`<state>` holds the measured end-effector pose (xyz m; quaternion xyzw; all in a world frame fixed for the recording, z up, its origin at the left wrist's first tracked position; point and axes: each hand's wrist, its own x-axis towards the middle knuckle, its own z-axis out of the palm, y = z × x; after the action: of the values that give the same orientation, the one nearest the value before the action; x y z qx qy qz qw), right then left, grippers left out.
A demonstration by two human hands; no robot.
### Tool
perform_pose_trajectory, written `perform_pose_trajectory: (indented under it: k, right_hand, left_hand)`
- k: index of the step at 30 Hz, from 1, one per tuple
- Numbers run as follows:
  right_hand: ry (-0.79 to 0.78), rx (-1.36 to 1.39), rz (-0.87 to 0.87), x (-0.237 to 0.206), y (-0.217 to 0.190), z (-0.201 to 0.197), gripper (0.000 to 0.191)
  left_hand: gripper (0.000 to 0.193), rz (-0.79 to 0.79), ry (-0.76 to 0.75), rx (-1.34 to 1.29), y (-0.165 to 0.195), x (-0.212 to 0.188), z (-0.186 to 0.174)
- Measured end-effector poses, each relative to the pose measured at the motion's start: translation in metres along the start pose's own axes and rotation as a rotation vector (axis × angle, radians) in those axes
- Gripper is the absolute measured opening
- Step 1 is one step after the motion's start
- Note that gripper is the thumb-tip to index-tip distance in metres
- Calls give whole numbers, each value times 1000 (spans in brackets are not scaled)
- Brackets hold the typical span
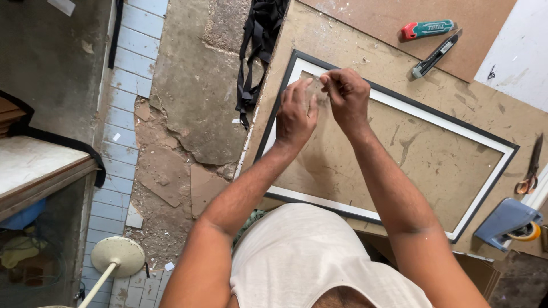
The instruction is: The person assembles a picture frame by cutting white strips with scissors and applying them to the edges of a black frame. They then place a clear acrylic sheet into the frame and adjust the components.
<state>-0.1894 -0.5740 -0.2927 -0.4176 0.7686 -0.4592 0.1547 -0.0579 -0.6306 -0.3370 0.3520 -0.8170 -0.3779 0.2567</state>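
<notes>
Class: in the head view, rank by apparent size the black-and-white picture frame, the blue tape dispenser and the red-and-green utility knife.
1. Black-and-white rectangular picture frame
2. Blue plastic tape dispenser
3. Red-and-green utility knife, which lies farther from the camera, so slightly unsure.

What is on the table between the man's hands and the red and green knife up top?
Nothing much: only bare brown table and the picture frame's black edge lie between the hands and the red-and-green knife, as the head view shows.

Framing workshop: scuffed, paint-flecked worktop [342, 45] bearing black picture frame [491, 142], two utility knives [427, 28], scissors [531, 168], tape dispenser [508, 222]; broken floor tiles [123, 108], bare concrete.
</notes>
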Motion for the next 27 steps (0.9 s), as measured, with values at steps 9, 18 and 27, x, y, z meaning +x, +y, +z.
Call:
perform_pose_trajectory:
  k: [9, 18, 27]
  right_hand:
    - [-247, -116, -55, 49, 24, 16, 9]
    - [-187, -413, -173, 63, 16, 35, 16]
    - [-98, -525, -157, 60, 10, 44, 22]
  left_hand:
    - [80, 243, -179, 396, -36, 5, 21]
    - [83, 230, -177, 474, -38, 10, 20]
    - [89, 246, -231, 504, -40, 12, 23]
